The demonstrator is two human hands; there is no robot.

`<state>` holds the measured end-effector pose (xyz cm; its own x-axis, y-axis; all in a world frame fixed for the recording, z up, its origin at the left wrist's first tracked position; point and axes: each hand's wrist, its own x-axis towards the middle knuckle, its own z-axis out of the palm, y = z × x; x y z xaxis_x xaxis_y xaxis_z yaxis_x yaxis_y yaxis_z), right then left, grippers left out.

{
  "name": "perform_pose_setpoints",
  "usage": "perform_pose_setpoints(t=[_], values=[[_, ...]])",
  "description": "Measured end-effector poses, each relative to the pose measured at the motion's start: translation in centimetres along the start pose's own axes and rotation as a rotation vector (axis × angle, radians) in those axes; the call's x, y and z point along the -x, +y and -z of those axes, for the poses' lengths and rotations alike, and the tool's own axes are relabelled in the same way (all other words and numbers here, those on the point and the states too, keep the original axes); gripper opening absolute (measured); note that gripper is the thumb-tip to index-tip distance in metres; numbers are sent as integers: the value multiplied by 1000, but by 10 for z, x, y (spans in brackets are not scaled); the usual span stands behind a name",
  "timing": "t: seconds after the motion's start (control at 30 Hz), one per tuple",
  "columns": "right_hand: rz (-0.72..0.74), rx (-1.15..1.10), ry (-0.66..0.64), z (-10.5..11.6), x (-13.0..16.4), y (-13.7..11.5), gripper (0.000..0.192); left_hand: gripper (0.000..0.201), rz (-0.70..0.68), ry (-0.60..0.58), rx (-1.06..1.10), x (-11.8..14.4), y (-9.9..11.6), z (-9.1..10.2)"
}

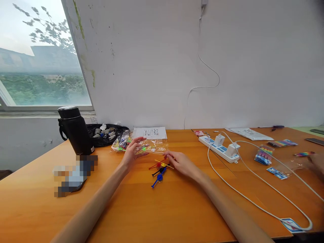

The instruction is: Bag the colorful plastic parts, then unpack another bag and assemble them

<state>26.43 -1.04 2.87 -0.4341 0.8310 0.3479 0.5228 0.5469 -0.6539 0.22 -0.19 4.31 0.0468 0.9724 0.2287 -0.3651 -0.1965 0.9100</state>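
Desk: glossy, smooth wood grain
Bag: clear, crinkled, shiny plastic
Blue piece: smooth plastic
Flask: matt

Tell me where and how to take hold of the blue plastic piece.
Pinch the blue plastic piece by its near stem, probably best from the wearer's side. That slim end juts out of the cluster toward the wearer, while the far end lies close to the black piece, near the right hand.
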Motion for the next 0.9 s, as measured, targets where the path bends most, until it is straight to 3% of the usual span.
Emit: perform_pose_setpoints(t=[0.13,0.23,0.4,0.6,0.9], values=[[-11,38,327,11,-4,-3,31,37,3,5,-10,0,0,-1],[77,-27,403,15,-4,-10,31,36,16,-6,-22,1,-3,-3],[257,-18,219,10,-3,-15,28,37,30,-79,-26,5,-6,-8],[296,-132,-4,6,-3,-16,34,37,66,-213,-94,13,-3,-17],[234,-164,-72,6,0,-17,34,35,83,-270,-125,18,-7,-22]])
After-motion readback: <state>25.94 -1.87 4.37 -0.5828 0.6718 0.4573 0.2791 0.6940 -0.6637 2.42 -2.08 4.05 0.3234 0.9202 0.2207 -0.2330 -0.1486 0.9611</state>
